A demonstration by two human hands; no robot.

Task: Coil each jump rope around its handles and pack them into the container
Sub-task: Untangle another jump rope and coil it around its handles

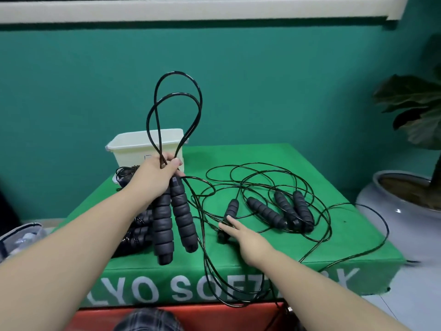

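Green cloth covers the tabletop (pixel 334 235), printed with white lettering along its front edge. A potted plant (pixel 410 111) stands well apart at the right. Loose black cord (pixel 267 173) is spread in tangled loops over the cloth, some trailing off the front edge. A white container (pixel 133 151) is set at the far left corner; its inside is hidden from this angle, so contents cannot be told. Already coiled ropes (pixel 140 225) appear to be stacked at the near left.

One jump rope's paired handles (pixel 171 216) are held upright by the left hand (pixel 152 177), fingers (pixel 175 162) clenched round the handle tops and two raised cord loops (pixel 176 111). The right hand (pixel 241 235) is stretched out flat, fingers straight, touching a loose handle (pixel 231 207) and the cord beside it.

Judgement: slack is being gathered for winding. Cord is best drawn in free of the neighbouring ropes' loops, then wound tight.
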